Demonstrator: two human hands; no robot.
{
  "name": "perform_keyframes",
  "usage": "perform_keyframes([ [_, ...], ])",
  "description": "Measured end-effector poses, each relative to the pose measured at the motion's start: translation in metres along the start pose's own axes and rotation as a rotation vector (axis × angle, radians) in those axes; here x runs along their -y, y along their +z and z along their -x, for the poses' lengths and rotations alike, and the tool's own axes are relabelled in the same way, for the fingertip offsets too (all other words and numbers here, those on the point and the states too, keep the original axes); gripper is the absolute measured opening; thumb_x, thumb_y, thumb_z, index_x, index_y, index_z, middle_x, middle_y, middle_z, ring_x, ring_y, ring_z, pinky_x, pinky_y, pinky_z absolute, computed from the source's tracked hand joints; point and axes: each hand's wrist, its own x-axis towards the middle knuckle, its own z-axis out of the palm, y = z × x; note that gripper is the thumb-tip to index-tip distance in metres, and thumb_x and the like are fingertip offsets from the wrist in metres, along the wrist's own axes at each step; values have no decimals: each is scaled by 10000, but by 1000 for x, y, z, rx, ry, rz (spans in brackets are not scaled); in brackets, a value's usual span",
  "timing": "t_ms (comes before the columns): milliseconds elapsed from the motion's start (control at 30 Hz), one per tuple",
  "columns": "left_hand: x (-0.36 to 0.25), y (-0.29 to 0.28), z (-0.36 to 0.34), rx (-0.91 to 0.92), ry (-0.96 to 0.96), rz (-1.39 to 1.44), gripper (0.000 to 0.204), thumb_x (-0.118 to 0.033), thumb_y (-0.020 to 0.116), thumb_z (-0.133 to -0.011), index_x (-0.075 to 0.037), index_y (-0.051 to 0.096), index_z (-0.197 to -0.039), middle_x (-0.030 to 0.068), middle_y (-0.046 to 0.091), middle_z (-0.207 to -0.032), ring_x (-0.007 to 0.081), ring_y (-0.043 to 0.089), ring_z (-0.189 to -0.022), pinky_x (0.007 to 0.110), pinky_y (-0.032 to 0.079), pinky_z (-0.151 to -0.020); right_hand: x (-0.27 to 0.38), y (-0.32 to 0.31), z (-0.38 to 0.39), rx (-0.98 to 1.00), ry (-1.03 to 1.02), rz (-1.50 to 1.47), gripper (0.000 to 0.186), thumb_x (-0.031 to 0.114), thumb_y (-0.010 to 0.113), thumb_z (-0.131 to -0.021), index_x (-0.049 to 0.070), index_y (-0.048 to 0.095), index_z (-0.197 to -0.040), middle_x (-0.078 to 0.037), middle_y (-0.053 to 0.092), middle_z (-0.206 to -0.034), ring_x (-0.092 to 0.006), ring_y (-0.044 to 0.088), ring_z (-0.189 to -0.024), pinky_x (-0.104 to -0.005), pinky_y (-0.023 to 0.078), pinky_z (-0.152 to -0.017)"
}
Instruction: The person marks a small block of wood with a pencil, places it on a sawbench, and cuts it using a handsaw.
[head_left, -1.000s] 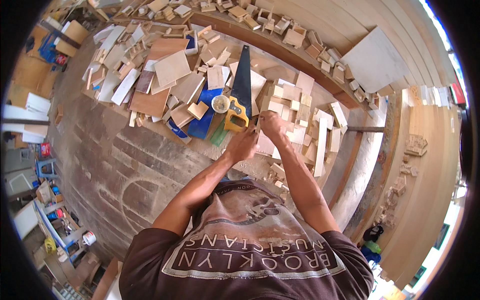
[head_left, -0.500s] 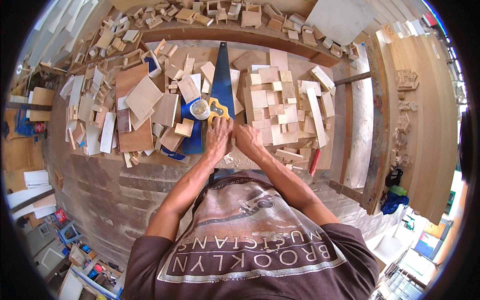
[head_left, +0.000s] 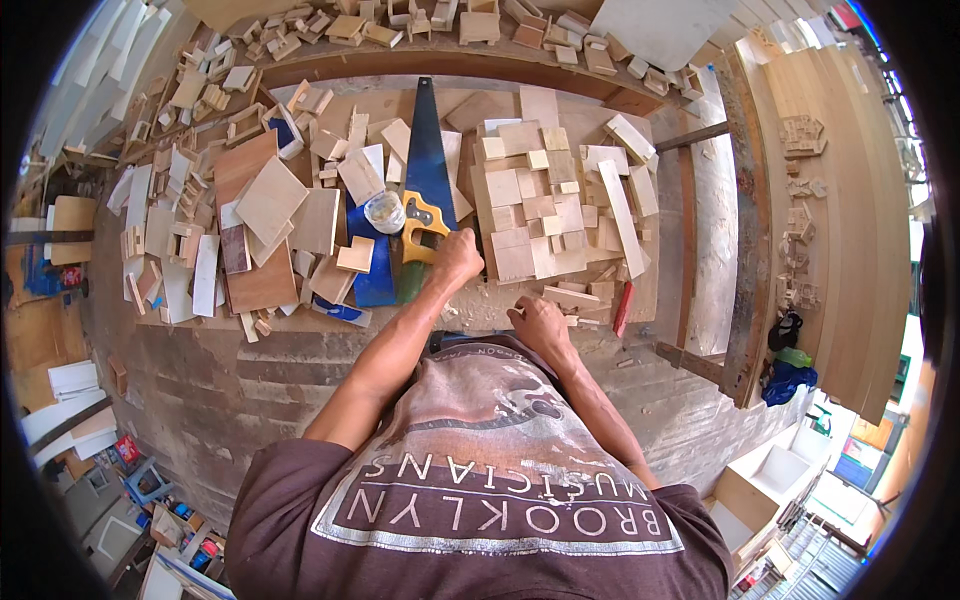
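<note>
A handsaw with a dark blade and a yellow handle lies on the worktable, its tip pointing away from me. My left hand is closed in a fist just right of that handle; whatever it may hold is hidden. Close to the table's front edge, my right hand has its fingers curled, and I cannot make out anything within them. Small wood offcuts lie just beyond it. Ahead and to the right, flat wooden blocks sit close together in a layered patch.
Left of the saw stand a round tub and loose boards. A red tool lies at the table's right front. Small wooden pieces crowd the back shelf. Long planks run along the right side.
My left hand has come off the saw handle to its right side. My right hand has drawn away from the left, nearer to me and rightward. The view has shifted slightly.
</note>
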Motion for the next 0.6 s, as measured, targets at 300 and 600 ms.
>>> perform_keyframes([
  [300, -21, -5, 12, -82, -132, -49, 341, -60, 607, -832, 64, 577, -1148, 303, 704, -1039, 460, 703, -974, 511, 575, -880, -17, -26, -4, 50, -57, -23, 323, 322, 671, -918, 39, 732, -1060, -238, 733, -966, -421, 701, -935, -503, 557, -834],
  [600, -10, 17, 7, -310, -80, -12, 394, -83, 564, -885, -73, 649, -1269, 227, 729, -1040, 408, 707, -982, 495, 577, -822, -52, -42, -4, 79, -227, -28, 394, 315, 650, -915, 48, 704, -1199, -236, 732, -988, -422, 699, -955, -499, 553, -837],
])
